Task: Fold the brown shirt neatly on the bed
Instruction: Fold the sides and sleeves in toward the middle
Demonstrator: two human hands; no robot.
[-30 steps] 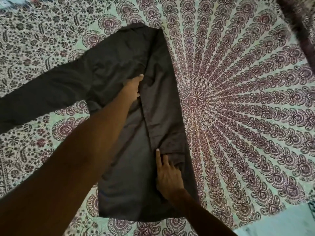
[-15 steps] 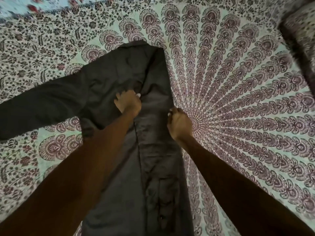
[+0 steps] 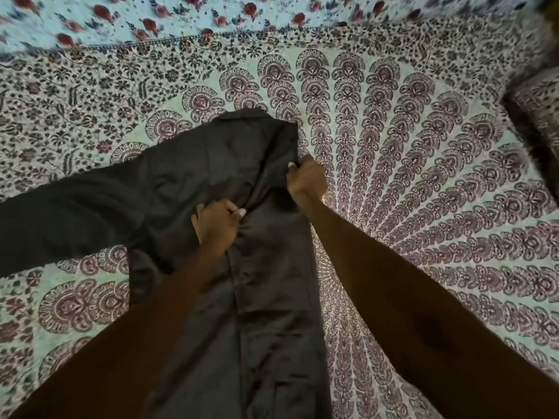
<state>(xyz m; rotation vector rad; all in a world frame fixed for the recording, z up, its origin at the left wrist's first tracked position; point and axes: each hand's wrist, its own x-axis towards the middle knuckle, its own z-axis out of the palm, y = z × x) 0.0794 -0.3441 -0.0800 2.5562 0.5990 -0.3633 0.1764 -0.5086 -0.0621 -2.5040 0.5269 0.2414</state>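
The brown shirt lies flat on the patterned bedspread, collar end far from me. Its right side is folded over the middle in a long strip, and its left sleeve stretches out to the left edge of view. My left hand rests on the chest with fingers curled, pinching cloth at the fold's inner edge. My right hand is closed on the folded strip's outer edge, just below the shoulder corner. Both forearms cross the lower part of the shirt and hide some of it.
A second sheet with red flowers lies along the far side of the bed. A patterned pillow or cushion sits at the right edge.
My right hand moved from the lower hem up the folded strip to its outer edge near the shoulder. My left hand curled and gripped the cloth. The view tilted toward the far side of the bed.
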